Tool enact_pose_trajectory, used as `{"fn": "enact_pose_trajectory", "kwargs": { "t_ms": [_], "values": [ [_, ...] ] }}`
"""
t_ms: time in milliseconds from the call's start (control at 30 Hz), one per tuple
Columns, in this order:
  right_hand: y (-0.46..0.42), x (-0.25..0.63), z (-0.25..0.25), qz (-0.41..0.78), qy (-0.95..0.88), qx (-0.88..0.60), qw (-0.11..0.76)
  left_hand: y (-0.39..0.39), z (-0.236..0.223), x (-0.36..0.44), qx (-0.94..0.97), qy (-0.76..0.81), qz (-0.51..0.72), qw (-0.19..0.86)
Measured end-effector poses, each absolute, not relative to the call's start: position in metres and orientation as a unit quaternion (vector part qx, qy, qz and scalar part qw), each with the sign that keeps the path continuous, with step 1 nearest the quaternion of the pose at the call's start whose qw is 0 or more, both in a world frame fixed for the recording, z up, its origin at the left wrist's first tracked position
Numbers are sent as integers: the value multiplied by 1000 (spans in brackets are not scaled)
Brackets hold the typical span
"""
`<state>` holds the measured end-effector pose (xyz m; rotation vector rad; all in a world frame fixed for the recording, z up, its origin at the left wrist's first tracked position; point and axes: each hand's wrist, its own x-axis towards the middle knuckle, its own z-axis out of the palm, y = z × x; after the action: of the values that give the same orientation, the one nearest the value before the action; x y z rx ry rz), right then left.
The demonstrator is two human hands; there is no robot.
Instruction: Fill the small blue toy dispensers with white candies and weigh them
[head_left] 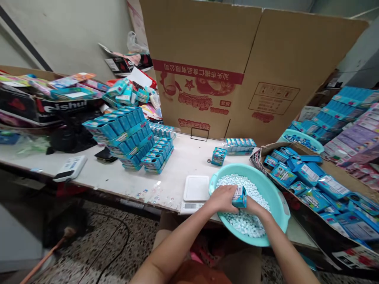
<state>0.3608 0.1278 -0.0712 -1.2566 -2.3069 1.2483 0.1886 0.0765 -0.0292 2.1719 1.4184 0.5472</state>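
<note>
Both my hands are inside a teal basin (276,197) full of small white candies (237,183). My left hand (220,199) is closed on a small blue box (239,197), holding it upright over the candies. My right hand (254,206) lies right behind the box, mostly hidden by it; its fingers do not show. The basin overhangs the table's front edge.
A small white scale (195,191) sits left of the basin. Stacked blue boxes (130,136) stand at mid-table, a few more (219,156) behind the basin. A cardboard tray of blue boxes (310,185) lies right. A big carton (237,71) stands behind. A calculator (71,167) lies left.
</note>
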Motion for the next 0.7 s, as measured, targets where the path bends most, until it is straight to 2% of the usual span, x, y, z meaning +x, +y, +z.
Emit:
{"fn": "enact_pose_trajectory", "kwargs": {
  "t_ms": [200,400,533,700],
  "values": [
    [131,369,-68,387,-806,-444,65,79,-39,189,799,504,214,247],
    [138,376,-64,348,-799,-484,73,68,-27,179,781,457,367,216],
    [140,382,-64,316,-801,-502,81,60,-31,137,696,532,467,119],
    [148,388,-71,266,-807,-522,68,41,-46,33,531,696,481,-34]
  ]
}}
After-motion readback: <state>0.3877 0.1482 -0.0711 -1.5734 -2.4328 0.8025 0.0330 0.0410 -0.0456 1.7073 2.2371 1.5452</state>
